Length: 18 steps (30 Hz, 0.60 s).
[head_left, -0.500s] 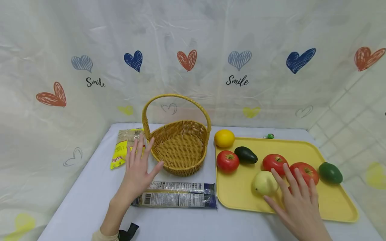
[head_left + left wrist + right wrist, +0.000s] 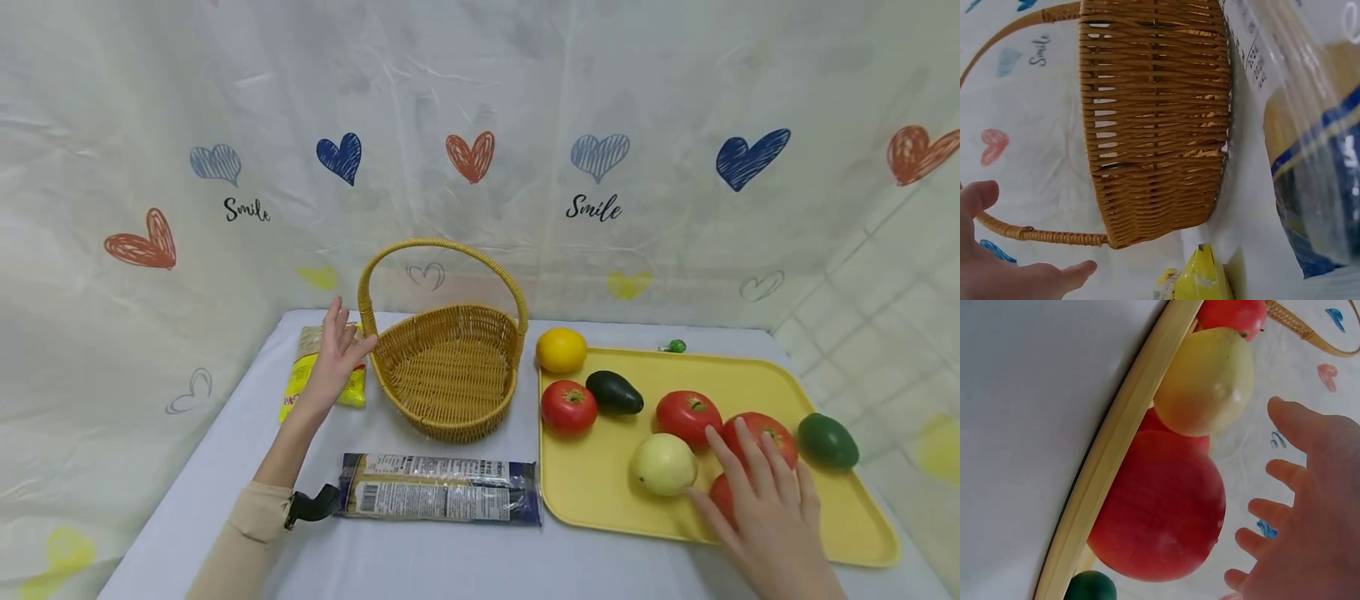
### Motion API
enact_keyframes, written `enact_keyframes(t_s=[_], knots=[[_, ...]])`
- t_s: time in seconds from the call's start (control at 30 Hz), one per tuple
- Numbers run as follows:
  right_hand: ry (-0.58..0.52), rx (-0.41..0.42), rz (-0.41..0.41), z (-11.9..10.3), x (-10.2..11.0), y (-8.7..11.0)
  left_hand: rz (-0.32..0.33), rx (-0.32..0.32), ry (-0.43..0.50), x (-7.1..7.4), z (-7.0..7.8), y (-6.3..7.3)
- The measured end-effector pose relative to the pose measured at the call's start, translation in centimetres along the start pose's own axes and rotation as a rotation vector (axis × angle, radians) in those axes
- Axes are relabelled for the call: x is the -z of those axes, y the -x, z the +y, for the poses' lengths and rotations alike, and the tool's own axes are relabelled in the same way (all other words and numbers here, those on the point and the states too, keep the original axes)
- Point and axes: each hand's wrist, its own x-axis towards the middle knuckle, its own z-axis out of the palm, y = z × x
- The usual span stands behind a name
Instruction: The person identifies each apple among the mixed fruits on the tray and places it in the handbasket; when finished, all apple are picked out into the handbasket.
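My left hand hovers at the left end of the woven basket, its fingers raised beside the foot of the arched handle. In the left wrist view, the thumb and a finger are spread near the handle; whether they touch it I cannot tell. My right hand is held over the right part of the yellow tray, fingers spread. Under it lies a red round fruit, partly covered in the head view. A pale yellow-green fruit sits left of its thumb.
Also on the tray are more red fruits, a dark avocado and a green fruit. A lemon sits by its back left corner. A yellow packet lies left of the basket, long packages in front.
My left hand has risen and turned onto its side beside the basket handle. My right hand has shifted slightly right and toward me, still spread. The head view has moved a little.
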Motion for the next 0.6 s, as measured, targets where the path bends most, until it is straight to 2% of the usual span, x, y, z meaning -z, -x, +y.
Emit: enact_keyframes(t_s=[0.07, 0.2, 0.37, 0.6], knots=[[-0.022, -0.015, -0.023, 0.7, -0.1, 0.0, -0.002, 0.034, 0.040, -0.1, -0.4, -0.7], [-0.048, -0.061, -0.081, 2.3, -0.4, 0.1, -0.006, 0.068, 0.053, -0.7, -1.2, -1.6], [-0.028, -0.110, -0.142, 3.5, -0.8, 0.1, -0.016, 0.033, 0.054, -1.3, -1.9, -2.3], [-0.006, -0.156, -0.252, 3.5, -0.6, -0.1, -0.025, -0.014, 0.046, -1.7, -2.4, -2.2]])
